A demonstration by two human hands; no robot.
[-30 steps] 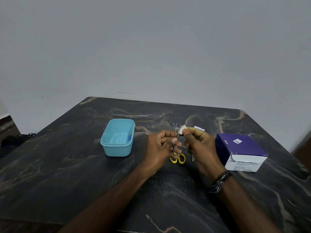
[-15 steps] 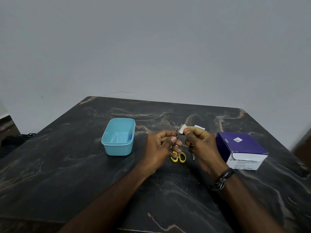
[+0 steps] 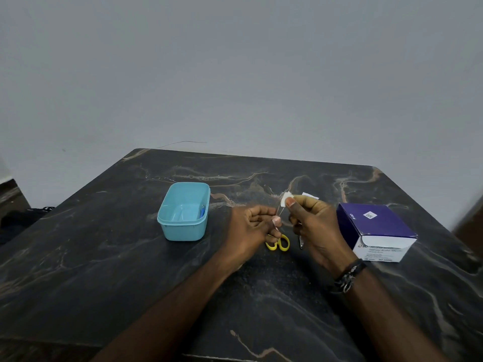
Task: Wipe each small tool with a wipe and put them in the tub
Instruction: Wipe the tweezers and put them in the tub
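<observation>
My left hand [image 3: 254, 227] pinches the lower end of thin metal tweezers [image 3: 279, 212] held upright over the middle of the table. My right hand [image 3: 311, 220] pinches a small white wipe [image 3: 285, 199] folded around the tweezers' upper tip. Yellow-handled scissors [image 3: 279, 242] lie on the table below the hands, partly hidden by my left fingers. Another slim metal tool [image 3: 301, 241] lies beside them, mostly covered by my right hand. The light blue tub [image 3: 183, 229] stands to the left with a small blue item inside.
A purple and white box of alcohol swabs [image 3: 376, 232] stands at the right. A torn white wrapper [image 3: 310, 195] lies behind my right hand. The dark marble table [image 3: 104, 257] ends at a grey wall behind.
My right hand has slid the wipe up along the tweezers toward their tip. My left hand keeps its hold low on the tool.
</observation>
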